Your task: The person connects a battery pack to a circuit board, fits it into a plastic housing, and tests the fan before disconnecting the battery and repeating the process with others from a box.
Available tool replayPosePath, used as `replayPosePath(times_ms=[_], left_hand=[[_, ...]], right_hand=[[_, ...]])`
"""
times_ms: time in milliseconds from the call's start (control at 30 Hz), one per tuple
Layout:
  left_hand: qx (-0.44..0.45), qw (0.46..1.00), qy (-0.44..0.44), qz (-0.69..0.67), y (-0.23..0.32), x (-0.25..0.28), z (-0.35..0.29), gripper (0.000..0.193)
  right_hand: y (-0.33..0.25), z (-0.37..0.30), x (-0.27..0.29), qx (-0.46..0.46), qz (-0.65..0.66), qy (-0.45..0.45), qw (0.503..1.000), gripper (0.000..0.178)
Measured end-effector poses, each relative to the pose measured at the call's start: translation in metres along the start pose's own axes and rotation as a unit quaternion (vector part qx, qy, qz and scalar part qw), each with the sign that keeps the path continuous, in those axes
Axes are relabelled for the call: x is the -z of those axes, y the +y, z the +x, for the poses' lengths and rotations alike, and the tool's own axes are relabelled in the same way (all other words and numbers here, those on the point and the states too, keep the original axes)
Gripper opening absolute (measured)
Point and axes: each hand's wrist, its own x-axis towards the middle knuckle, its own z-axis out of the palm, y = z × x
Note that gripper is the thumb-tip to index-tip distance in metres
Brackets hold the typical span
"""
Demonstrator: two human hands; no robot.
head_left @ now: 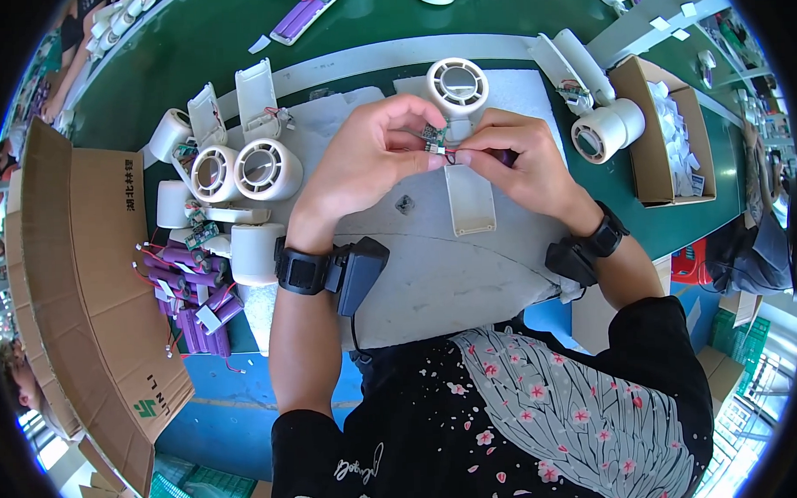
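My left hand (356,163) pinches a small green circuit board (433,135) between thumb and fingers, above the middle of the mat. Facing it, my right hand (531,161) is closed on thin red and black wires (451,154) that meet the board's edge at a white connector. A dark purple battery (505,157) shows partly beneath the right fingers; whether they grip it I cannot tell. Below both hands lies an open white handle shell (472,204), in line with a white handheld fan head (458,86) that has a round grille.
Several white fan heads (268,169) and handle shells stand at the left, beside a pile of purple batteries (193,287) with wires. A tall cardboard box (109,259) borders the left. At the right are another fan (601,132) and a carton (641,170) of small white pieces.
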Motion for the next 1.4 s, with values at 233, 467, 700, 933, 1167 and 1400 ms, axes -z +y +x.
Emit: replayPosePath(times_ms=[233, 467, 700, 933, 1167, 1400], left_hand=[[0.005, 0.999, 0.023, 0.027, 0.004, 0.001, -0.002, 0.031], [-0.016, 0.998, 0.044, 0.037, 0.001, -0.002, -0.001, 0.026], [0.003, 0.997, 0.055, 0.059, 0.005, -0.005, -0.002, 0.029], [-0.080, 0.984, 0.075, 0.144, 0.000, -0.012, 0.000, 0.033], [-0.092, 0.981, 0.089, 0.147, 0.000, -0.014, 0.000, 0.034], [-0.092, 0.976, 0.091, 0.173, -0.006, -0.010, 0.000, 0.028]], right_hand=[[0.000, 0.000, -0.001, -0.007, -0.011, 0.007, 1.000, 0.005], [0.001, -0.003, -0.002, 0.025, -0.025, 0.014, 0.999, 0.005], [0.002, -0.002, -0.004, 0.053, -0.036, 0.026, 0.998, 0.004], [-0.001, -0.002, -0.005, 0.065, -0.041, 0.059, 0.995, 0.016], [-0.010, -0.002, -0.013, 0.011, -0.070, 0.107, 0.992, 0.033], [-0.005, -0.004, -0.013, -0.021, -0.099, 0.124, 0.987, 0.031]])
